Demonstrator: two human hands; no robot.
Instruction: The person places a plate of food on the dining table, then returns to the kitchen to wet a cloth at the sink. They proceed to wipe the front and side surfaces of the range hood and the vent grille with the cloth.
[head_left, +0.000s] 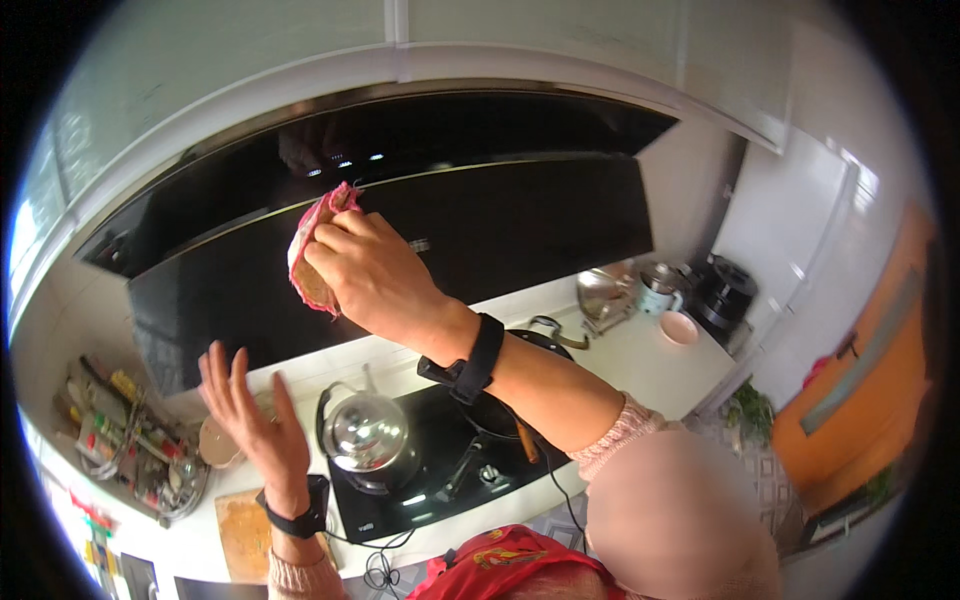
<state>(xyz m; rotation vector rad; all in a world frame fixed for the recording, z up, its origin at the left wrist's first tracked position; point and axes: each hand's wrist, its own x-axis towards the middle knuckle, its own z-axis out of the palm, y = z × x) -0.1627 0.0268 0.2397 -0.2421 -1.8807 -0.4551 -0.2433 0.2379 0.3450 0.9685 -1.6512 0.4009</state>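
My right hand (367, 274) grips a folded pink-edged cloth (319, 259) in front of the black range hood (510, 217). Part of the cloth lies over the gold trim line between the hood's upper and lower panels; whether it presses on the glass I cannot tell. Lower and to the left, my left hand (259, 420) is raised with its fingers apart and nothing in it. Below the hands, a steel kettle (367, 431) stands on the black gas hob (420, 510). A dark pan (491, 412) sits on the hob too, partly hidden by my right forearm.
A wooden cutting board (240, 529) and a rack of bottles and utensils (135, 442) are at left. At right stand a pink bowl (679, 328), an electric pot (660, 289) and a black appliance (726, 292). Cabinets (525, 37) hang above; a cable (382, 566) dangles in front.
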